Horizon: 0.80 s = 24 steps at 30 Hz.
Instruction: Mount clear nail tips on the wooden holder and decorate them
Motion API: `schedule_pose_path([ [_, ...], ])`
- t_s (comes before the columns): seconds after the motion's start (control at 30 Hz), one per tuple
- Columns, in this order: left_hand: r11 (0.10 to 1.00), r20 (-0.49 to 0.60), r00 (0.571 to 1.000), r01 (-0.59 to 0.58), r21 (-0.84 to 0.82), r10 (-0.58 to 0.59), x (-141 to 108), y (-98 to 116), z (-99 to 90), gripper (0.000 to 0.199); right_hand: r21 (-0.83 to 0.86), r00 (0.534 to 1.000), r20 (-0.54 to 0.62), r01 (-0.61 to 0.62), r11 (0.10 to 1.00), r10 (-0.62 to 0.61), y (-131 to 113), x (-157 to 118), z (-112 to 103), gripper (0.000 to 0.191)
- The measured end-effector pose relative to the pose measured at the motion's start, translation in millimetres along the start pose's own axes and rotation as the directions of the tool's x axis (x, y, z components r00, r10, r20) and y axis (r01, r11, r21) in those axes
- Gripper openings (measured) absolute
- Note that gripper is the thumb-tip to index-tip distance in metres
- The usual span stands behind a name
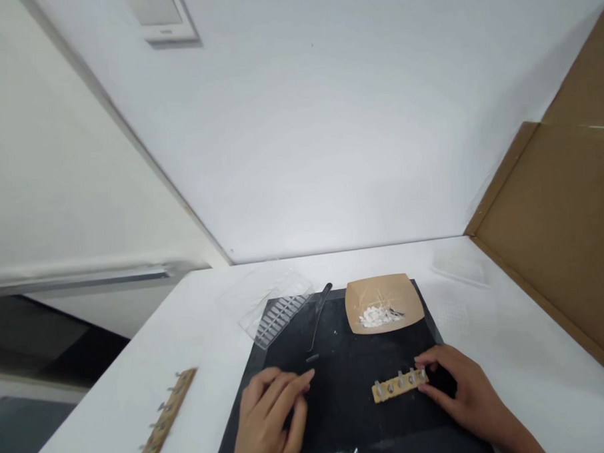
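Note:
Over the right part of the black mat, my right hand pinches the end of a tan strip between thumb and fingertips. Several small clear and silvery pieces, shaped like false nails, stand in a row along the strip. My left hand hovers over or rests on the mat's left side, its fingers stretched forward and loosely bent, with nothing visible in them. Just beyond its fingertips lie a small grey piece and a thin dark-handled tool.
The black mat lies on a white table. A brown paper tray contains white bits and thin sticks. A clear plastic tray with slots sits at the back left. Another tan strip lies left. Cardboard stands on the right.

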<state>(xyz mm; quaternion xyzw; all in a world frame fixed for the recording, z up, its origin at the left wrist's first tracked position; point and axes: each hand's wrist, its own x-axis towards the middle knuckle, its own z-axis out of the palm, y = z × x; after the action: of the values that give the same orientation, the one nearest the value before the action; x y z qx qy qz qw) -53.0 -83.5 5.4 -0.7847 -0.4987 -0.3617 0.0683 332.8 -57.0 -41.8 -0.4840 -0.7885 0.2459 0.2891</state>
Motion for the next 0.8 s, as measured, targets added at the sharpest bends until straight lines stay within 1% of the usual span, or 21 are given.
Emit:
schedule_pose_path([
  [0.07, 0.995, -0.019, 0.995, 0.096, -0.026, -0.097, -23, -8, 4.0, 0.032, 0.001, 1.000, 0.010, -0.007, 1.000, 0.007, 2, 0, 1, 0.029],
  [0.1, 0.989, -0.026, 0.989, 0.148, -0.023, -0.148, -30, -10, 5.4, 0.031, 0.001, 1.000, 0.009, -0.007, 1.000, 0.007, 3, 1, 1, 0.029],
  [0.13, 0.983, -0.021, 0.983, 0.180, -0.021, -0.181, -33, -10, 6.1, 0.030, 0.001, 1.000, 0.008, -0.007, 1.000, 0.007, 4, 1, 1, 0.029],
  [0.2, 0.979, -0.006, 0.980, 0.200, -0.030, -0.200, -31, -8, 5.8, 0.028, -0.003, 1.000, 0.003, -0.002, 1.000, 0.002, 4, 1, 2, 0.029],
  [0.27, 0.980, 0.014, 0.982, 0.189, -0.055, -0.189, -16, -4, 3.8, 0.026, -0.008, 1.000, 0.000, 0.001, 1.000, -0.001, 3, 2, 1, 0.029],
  [0.37, 0.989, 0.114, 0.987, 0.126, -0.074, -0.117, 23, -4, -1.8, 0.024, -0.016, 1.000, 0.002, 0.001, 1.000, -0.001, 1, 2, 0, 0.031],
  [0.4, 0.989, 0.149, 0.980, 0.137, -0.045, -0.129, 38, -7, -4.4, 0.024, -0.014, 1.000, 0.003, 0.002, 1.000, -0.002, 0, 2, 0, 0.031],
  [0.43, 0.990, 0.224, 0.965, 0.140, -0.013, -0.133, 54, -10, -7.2, 0.023, -0.012, 1.000, 0.004, 0.003, 1.000, -0.003, -1, 2, 0, 0.030],
  [0.47, 0.990, 0.317, 0.938, 0.140, 0.021, -0.140, 69, -15, -10.1, 0.022, -0.008, 1.000, 0.005, 0.002, 1.000, -0.002, -2, 1, -1, 0.030],
  [0.5, 0.990, 0.446, 0.884, 0.127, 0.056, -0.139, 83, -19, -12.7, 0.018, -0.006, 1.000, 0.002, 0.001, 1.000, -0.001, -2, 1, -1, 0.030],
  [0.53, 0.990, 0.576, 0.806, 0.107, 0.086, -0.137, 95, -24, -14.5, 0.014, -0.004, 1.000, -0.003, -0.002, 1.000, 0.002, -2, 1, -1, 0.029],
  [0.57, 0.987, 0.680, 0.716, 0.103, 0.121, -0.159, 105, -28, -15.2, 0.010, -0.004, 1.000, -0.009, -0.005, 1.000, 0.005, -3, 0, -1, 0.029],
  [0.6, 0.980, 0.753, 0.627, 0.116, 0.163, -0.199, 113, -32, -14.4, 0.007, -0.004, 1.000, -0.016, -0.008, 1.000, 0.008, -3, 0, -1, 0.028],
  [0.63, 0.973, 0.803, 0.549, 0.134, 0.189, -0.231, 118, -34, -12.1, 0.011, -0.003, 1.000, -0.023, -0.009, 1.000, 0.009, -3, 0, -1, 0.028],
  [0.67, 0.969, 0.830, 0.502, 0.145, 0.197, -0.244, 120, -36, -8.3, 0.017, -0.002, 1.000, -0.028, -0.009, 1.000, 0.009, -3, 0, -1, 0.027],
  [0.7, 0.971, 0.835, 0.496, 0.137, 0.196, -0.239, 121, -37, -3.5, 0.018, 0.000, 1.000, -0.028, -0.009, 1.000, 0.009, -4, 0, -1, 0.027],
  [0.8, 0.982, 0.839, 0.510, 0.107, 0.156, -0.189, 113, -38, 12.6, 0.019, 0.008, 1.000, -0.019, -0.006, 1.000, 0.007, -6, 2, -3, 0.024],
])
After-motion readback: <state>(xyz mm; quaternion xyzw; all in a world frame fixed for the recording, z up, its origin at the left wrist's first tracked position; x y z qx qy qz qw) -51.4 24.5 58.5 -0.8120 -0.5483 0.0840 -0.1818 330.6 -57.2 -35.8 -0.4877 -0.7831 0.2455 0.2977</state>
